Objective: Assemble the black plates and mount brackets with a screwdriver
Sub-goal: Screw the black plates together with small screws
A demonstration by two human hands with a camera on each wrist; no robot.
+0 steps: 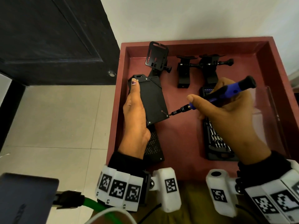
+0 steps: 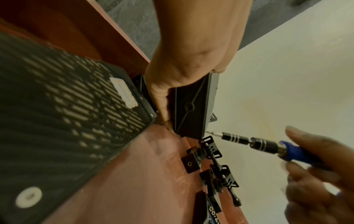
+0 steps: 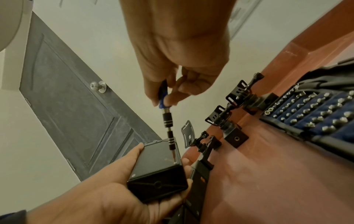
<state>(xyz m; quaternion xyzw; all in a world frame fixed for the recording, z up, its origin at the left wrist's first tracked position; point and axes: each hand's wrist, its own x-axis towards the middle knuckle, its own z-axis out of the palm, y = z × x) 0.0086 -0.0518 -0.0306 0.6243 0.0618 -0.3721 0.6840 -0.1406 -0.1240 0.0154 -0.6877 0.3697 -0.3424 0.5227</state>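
My left hand grips a black plate box above the red tray, thumb along its top face and fingers curled underneath. The box has small screws at its corners. My right hand holds a blue-and-black screwdriver, and the bit tip sits at the screw on the box's near right corner. Another perforated black plate lies in the tray under my left wrist. Three black mount brackets stand at the back of the tray.
The red tray has raised walls on all sides. An open bit set case lies in it beneath my right hand, by a clear plastic lid. A dark door and tiled floor lie left. A green cable runs near my left wrist.
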